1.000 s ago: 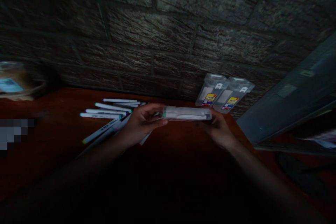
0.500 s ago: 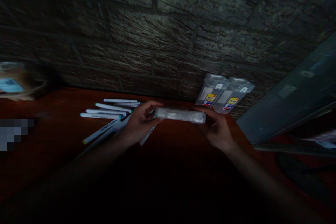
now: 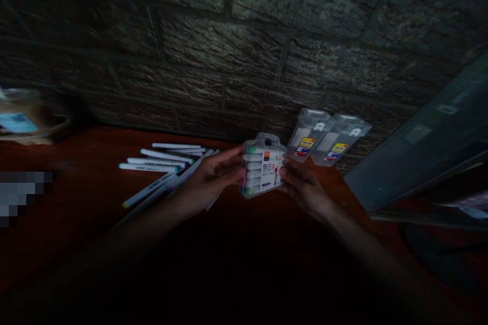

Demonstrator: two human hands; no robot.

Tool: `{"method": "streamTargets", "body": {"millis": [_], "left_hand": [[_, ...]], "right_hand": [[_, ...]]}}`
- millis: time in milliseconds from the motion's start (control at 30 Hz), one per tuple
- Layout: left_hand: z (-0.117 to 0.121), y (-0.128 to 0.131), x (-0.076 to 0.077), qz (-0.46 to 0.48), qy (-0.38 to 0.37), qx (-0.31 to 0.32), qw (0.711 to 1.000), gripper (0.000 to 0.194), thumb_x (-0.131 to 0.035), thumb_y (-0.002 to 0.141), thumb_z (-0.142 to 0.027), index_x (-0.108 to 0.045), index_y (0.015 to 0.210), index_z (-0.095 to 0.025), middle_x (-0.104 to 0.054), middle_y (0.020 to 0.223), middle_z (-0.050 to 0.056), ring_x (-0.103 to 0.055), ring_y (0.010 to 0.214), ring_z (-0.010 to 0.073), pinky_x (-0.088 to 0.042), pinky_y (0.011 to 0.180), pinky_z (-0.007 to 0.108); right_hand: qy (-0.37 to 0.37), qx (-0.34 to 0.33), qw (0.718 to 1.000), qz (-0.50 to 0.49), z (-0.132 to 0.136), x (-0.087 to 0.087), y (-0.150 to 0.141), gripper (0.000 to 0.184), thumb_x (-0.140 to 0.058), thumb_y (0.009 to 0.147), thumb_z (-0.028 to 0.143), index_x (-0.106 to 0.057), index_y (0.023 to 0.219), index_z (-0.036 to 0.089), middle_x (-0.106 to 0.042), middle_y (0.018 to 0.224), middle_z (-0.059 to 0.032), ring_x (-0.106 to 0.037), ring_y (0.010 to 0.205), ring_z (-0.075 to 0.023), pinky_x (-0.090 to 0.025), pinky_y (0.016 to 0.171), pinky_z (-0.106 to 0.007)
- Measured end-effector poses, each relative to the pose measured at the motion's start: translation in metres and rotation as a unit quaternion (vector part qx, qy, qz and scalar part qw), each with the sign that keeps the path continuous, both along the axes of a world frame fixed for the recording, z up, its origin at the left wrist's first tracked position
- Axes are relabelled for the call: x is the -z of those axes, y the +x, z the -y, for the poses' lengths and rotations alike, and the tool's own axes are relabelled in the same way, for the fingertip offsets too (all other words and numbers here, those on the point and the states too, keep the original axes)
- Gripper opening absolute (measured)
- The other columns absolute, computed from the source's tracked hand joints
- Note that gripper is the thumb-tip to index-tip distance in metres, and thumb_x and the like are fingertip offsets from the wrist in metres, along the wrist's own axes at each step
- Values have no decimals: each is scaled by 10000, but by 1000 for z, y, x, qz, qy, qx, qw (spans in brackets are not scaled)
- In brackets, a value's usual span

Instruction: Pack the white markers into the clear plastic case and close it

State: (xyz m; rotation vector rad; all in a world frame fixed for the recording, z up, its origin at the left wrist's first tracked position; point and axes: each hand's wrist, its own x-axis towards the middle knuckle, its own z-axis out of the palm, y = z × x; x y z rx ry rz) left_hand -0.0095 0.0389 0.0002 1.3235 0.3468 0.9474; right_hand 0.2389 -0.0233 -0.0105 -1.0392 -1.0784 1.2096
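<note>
A clear plastic marker case (image 3: 263, 166) with white markers inside and a printed label is held upright above the red-brown table (image 3: 76, 223). My left hand (image 3: 208, 180) grips its left side with fingers curled. My right hand (image 3: 303, 188) grips its right side. Several loose white markers (image 3: 160, 162) lie on the table just left of my left hand.
Two more clear marker cases (image 3: 328, 137) lean against the dark brick wall (image 3: 244, 45) at the back right. A dark slanted panel (image 3: 427, 147) stands on the right. A blurry container (image 3: 19, 117) sits at the far left.
The case was lying flat and edge-on between my hands; it has been turned upright so its labelled face shows. Both hands moved closer together.
</note>
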Motion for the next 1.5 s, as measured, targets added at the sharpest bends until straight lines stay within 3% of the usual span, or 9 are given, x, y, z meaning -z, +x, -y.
{"method": "streamTargets", "body": {"millis": [167,400,467,600,700,867,967,1067,1500], "left_hand": [[2,0,0,9,-20,20,1000,542,-745,937,-293,-604,1459,-320,-668,1423,83,-642,1282,314,-628,933,368],[0,5,4,-33,-148,-60,987,396,-674,979,-311,-630,1362,-218,-665,1391,153,-704,1123,323,-668,691,352],[-2,6,7,-23,-185,-79,979,320,-659,983,-268,-649,1294,-192,-702,1321,160,-723,1074,313,-663,684,360],[-7,6,8,23,-217,-82,972,222,-568,1029,-243,-672,1197,-143,-742,1201,172,-742,1017,307,-654,706,393],[-6,6,7,32,-234,-79,968,228,-508,1049,-203,-671,1181,-114,-748,1149,173,-746,970,277,-656,748,416],[-6,5,2,7,-239,-71,969,215,-549,1019,-190,-650,1188,-102,-744,1113,174,-746,802,244,-644,545,341],[-10,1,-1,1,-241,-59,969,203,-562,1005,-194,-661,1157,-103,-759,1025,158,-726,658,206,-590,425,268],[-13,-3,-2,10,-239,-38,970,213,-590,993,-232,-678,1144,-110,-765,934,131,-684,525,158,-573,406,234],[-15,-3,0,33,-219,-29,975,286,-675,952,-324,-675,1147,-115,-766,896,111,-689,515,166,-601,418,256]], "right_hand": [[-22,-14,998,-49,1,2,-4,311,-885,781,351,-719,1024,251,-780,1036,-36,-759,939,-229,-683,773,-379],[51,71,995,58,3,-7,-3,449,-874,793,329,-692,1190,224,-757,1112,-73,-756,951,-252,-675,527,-284],[86,49,992,82,8,-12,-7,500,-860,808,294,-687,1274,248,-758,1163,-78,-755,992,-266,-700,590,-337],[157,-40,981,106,23,-23,-20,660,-857,806,193,-635,1409,342,-726,1329,-56,-740,1117,-285,-663,920,-518],[173,-77,976,106,31,-27,-28,704,-860,798,129,-629,1412,385,-726,1347,-30,-729,1163,-281,-619,1001,-534],[153,-49,985,68,32,-29,-28,651,-846,824,175,-626,1414,340,-758,1274,-46,-750,1107,-272,-637,966,-506],[102,-19,994,31,29,-30,-25,738,-811,866,250,-493,1529,309,-771,1204,-76,-790,960,-266,-680,842,-474],[59,-4,998,-12,25,-29,-21,806,-780,886,298,-386,1589,305,-777,1116,-71,-808,822,-248,-690,736,-415],[23,-8,998,-61,18,-28,-17,600,-716,900,363,-546,1462,238,-767,1100,-85,-803,724,-238,-681,644,-373]]}}
